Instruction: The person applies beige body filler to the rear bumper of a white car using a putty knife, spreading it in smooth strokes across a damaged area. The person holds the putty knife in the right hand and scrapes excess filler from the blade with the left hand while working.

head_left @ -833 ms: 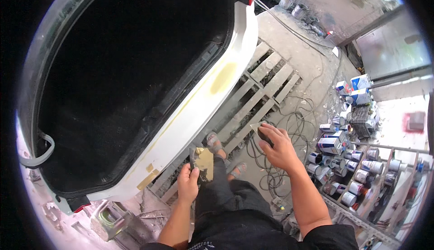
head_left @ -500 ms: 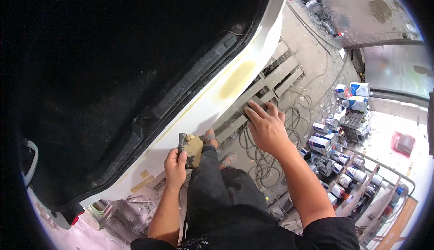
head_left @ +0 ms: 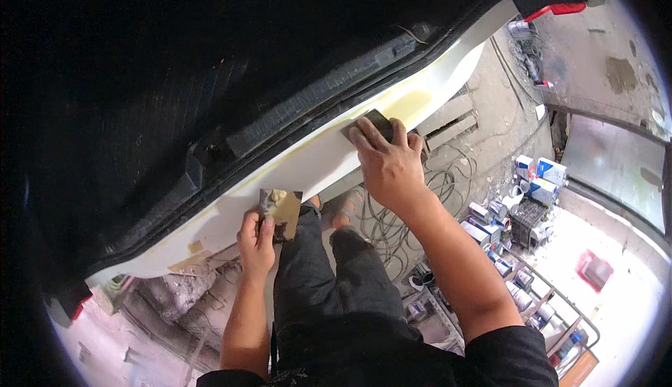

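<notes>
Currently, the left hand [head_left: 257, 243] grips a thin dark mixing plate [head_left: 285, 215] by its left edge, thumb pressed on the upper face and the other fingers curled round the side and partly hidden. Tan filler paste [head_left: 278, 196] lies on this plate: one raised lump near the top edge, a smeared film below it, bare dark areas at the lower end. Right hand [head_left: 394, 166], palm down, has its fingers closed on a flat dark spreader [head_left: 380, 123], the fingertips splayed across its top. Spreader lies over the white body panel [head_left: 308, 163], right at the near end of a yellowish patch [head_left: 420, 103]; whether its edge touches the panel cannot be told from this angle. Plate sits lower left of the spreader, well apart from it, overlapping the panel's lower border in view. Panel runs diagonally beneath a dark vehicle opening [head_left: 154, 93], with a red lamp [head_left: 560, 11] at its upper right end. Two small tan patches [head_left: 194, 247] mark its lower left part. On the floor: looped cables [head_left: 385, 226] beyond the right forearm, and boxes [head_left: 549, 171] farther right.
</notes>
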Motion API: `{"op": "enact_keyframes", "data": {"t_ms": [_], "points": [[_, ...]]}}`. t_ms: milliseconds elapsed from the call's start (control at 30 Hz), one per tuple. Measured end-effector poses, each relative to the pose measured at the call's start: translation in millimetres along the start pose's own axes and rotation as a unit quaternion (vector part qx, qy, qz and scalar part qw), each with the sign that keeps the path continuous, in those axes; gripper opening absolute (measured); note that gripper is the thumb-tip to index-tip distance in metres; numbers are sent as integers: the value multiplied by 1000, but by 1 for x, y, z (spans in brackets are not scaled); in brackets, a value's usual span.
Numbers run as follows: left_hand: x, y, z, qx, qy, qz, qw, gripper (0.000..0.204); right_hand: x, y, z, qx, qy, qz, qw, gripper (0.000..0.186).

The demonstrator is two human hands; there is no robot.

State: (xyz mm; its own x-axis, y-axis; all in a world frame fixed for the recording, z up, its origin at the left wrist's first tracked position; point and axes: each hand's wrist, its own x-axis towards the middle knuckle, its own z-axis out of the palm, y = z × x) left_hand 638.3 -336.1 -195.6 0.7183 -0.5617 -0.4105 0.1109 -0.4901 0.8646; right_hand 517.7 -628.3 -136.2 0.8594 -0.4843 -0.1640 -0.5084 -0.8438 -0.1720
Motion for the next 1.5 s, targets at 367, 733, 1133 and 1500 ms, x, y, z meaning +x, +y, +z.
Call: {"op": "enact_keyframes", "data": {"t_ms": [367,733,1133,1500], "points": [[-21,-10,-8,-1,40,18,999,28,-41,-1,7,-38,-48,-27,998,53],[11,19,8,263,-28,227,937,21,-7,-5,12,-37,-19,-30,999,47],[7,21,10,311,-64,203,926,17,-23,12,-3,-53,-51,-10,997,45],[-3,21,14,292,-74,184,936,17,-37,6,15,-28,-55,-27,998,54]]}}
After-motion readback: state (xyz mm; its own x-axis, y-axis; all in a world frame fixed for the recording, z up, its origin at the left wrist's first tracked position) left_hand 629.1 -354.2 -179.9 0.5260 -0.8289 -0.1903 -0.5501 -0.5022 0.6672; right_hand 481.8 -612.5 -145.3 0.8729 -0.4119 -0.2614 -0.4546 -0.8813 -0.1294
